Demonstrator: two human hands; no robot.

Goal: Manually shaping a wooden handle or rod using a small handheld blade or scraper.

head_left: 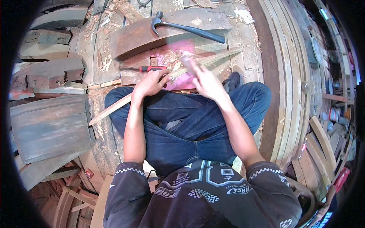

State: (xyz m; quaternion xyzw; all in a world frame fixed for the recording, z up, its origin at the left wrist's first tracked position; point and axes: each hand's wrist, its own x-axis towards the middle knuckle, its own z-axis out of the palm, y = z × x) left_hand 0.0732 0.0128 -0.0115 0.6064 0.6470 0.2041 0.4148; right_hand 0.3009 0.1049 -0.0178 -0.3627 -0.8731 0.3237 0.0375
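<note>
A long, thin wooden strip [110, 110] slants across my lap, its pointed near end by my left knee and its far end at the upper right. My left hand [152, 82] is closed round its middle, thumb on top. My right hand [207, 81] is above the strip's farther half, fingers closed on a small pale piece [186, 60] smeared by motion; I cannot make out its kind. Just beyond my left hand lies a screwdriver-like tool with a red-and-black handle [150, 68]. A bright pink patch [181, 83] shows beneath the strip.
A claw hammer [190, 30] rests on a thick curved plank [133, 39] ahead. Wood shavings [104, 62] litter the board floor. Stacked timbers [53, 72] and a grey panel [51, 123] stand at left; long boards [283, 76] line the right.
</note>
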